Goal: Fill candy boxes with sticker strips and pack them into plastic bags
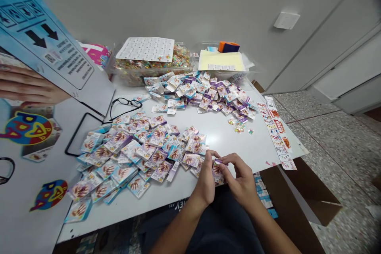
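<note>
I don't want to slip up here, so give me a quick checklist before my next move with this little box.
1. Small box between the left hand and right hand: ok.
2. Its flap fully tucked: cannot tell, fingers cover much of it.
3. Glasses in plain view behind the near pile of boxes: ok.
4. Colourful bits contained: not ok, loose on the table.
5. Sticker strip fully on the table: not ok, near end overhangs.
</note>
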Available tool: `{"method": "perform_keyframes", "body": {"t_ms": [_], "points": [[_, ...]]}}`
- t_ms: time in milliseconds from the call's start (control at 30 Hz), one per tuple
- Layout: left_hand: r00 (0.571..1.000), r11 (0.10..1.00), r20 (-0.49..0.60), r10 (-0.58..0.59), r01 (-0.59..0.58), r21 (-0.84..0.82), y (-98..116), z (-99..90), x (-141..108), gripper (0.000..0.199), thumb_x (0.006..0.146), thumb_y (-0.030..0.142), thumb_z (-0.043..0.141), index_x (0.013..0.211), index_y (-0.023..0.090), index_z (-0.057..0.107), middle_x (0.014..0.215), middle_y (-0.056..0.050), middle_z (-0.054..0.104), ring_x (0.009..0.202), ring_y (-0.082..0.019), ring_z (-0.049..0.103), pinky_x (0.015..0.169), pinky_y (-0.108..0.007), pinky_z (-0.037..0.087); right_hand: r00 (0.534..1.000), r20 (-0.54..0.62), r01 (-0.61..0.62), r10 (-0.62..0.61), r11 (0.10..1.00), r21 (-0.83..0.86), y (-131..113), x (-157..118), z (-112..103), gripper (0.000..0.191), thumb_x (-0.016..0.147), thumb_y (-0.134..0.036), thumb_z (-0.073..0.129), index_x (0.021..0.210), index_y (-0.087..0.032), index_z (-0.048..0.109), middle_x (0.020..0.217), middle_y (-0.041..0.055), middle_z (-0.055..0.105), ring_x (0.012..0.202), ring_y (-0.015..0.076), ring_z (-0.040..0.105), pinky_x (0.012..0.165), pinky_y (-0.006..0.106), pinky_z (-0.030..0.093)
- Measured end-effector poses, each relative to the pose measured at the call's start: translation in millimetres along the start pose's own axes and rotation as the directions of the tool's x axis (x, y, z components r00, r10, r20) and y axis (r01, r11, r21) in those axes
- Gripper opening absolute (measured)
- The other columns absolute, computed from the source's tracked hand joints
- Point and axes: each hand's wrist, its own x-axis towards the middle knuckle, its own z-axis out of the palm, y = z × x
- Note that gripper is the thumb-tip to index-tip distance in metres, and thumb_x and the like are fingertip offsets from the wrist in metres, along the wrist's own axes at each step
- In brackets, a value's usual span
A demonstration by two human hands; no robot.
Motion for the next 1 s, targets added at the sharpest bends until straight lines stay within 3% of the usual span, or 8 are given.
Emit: {"method": "perform_keyframes", "body": {"t_ms": [100,167,267,400,600,700,867,1000], "points": [[0.996,0.991,0.004,0.084,-0.084,0.104,-1,-2.0,-2,0.049,0.094,0.071,0.044,0.095,0.023,0.053,0.086,-0.001,0.055,0.079,-0.018,0.053,0.072,-0.028,0.047,0.972,-0.051,-0.217,0.229,0.961,0.172,-1,0,4,0.013,0.093,-0.032,0.069,0.1,-0.022,0.066,0.091,0.0046,0.069,0.084,0.0181,0.066,0.071,0.029,0.055],[0.99,0.973,0.019,0.139,-0.14,0.184,-1,-3.4,-4,0.04,0.096,0.062,0.047,0.097,0.022,0.054,0.09,-0.003,0.057,0.085,-0.019,0.053,0.077,-0.029,0.047,0.958,-0.058,-0.26,0.281,0.936,0.236,0,0,5,0.018,0.091,-0.036,0.072,0.097,-0.02,0.068,0.087,0.0044,0.068,0.078,0.0168,0.064,0.064,0.027,0.054],[0.987,0.96,0.033,0.159,-0.163,0.226,2,-4.7,-6,0.03,0.097,0.052,0.051,0.098,0.022,0.055,0.093,-0.004,0.058,0.088,-0.02,0.054,0.077,-0.029,0.047,0.959,-0.054,-0.247,0.28,0.91,0.333,0,1,6,0.019,0.088,-0.037,0.075,0.083,-0.019,0.069,0.08,0.0026,0.065,0.072,0.0156,0.062,0.06,0.027,0.053],[0.994,0.984,0.085,0.069,-0.081,0.158,6,-6.3,-8,0.024,0.097,0.046,0.05,0.099,0.023,0.052,0.084,-0.001,0.056,0.075,-0.017,0.053,0.067,-0.027,0.045,0.961,-0.049,-0.233,0.272,0.894,0.383,-5,-2,7,0.019,0.086,-0.033,0.078,0.076,-0.019,0.069,0.085,0.0042,0.069,0.069,0.0157,0.063,0.055,0.028,0.053],[0.997,0.985,0.08,0.023,-0.036,0.166,13,-8.0,-11,0.016,0.099,0.039,0.047,0.102,0.023,0.05,0.08,0.001,0.056,0.07,-0.014,0.052,0.063,-0.024,0.042,0.995,-0.085,-0.034,0.05,0.984,0.173,-12,-12,4,0.004,0.091,-0.021,0.072,0.092,-0.023,0.075,0.1,0.0075,0.072,0.095,0.0218,0.068,0.082,0.038,0.056],[0.99,0.978,0.133,0.036,-0.063,0.199,12,-5.0,-11,0.018,0.101,0.042,0.049,0.105,0.024,0.049,0.078,0.002,0.057,0.069,-0.013,0.053,0.065,-0.023,0.043,0.989,-0.116,-0.065,0.087,0.981,0.183,-6,-11,0,0.004,0.09,-0.02,0.073,0.092,-0.023,0.075,0.099,0.0066,0.071,0.094,0.0206,0.068,0.081,0.036,0.055],[0.963,0.902,0.196,0.183,-0.244,0.356,8,0.9,-11,0.034,0.098,0.037,0.06,0.13,0.025,0.057,0.117,-0.01,0.068,0.101,-0.021,0.065,0.087,-0.033,0.053,0.909,-0.337,-0.118,0.245,0.927,0.356,4,-5,-1,0.01,0.083,-0.024,0.081,0.08,-0.021,0.072,0.088,0.0036,0.071,0.085,0.0191,0.068,0.074,0.035,0.056],[0.881,0.755,0.263,0.394,-0.473,0.454,11,-0.4,-12,0.035,0.099,0.025,0.056,0.134,0.024,0.062,0.123,-0.012,0.067,0.117,-0.026,0.062,0.105,-0.041,0.049,0.876,-0.445,-0.06,0.185,0.958,0.28,-3,-8,6,0.004,0.083,-0.02,0.08,0.083,-0.021,0.076,0.093,0.0056,0.072,0.09,0.021,0.068,0.079,0.039,0.056]]}}
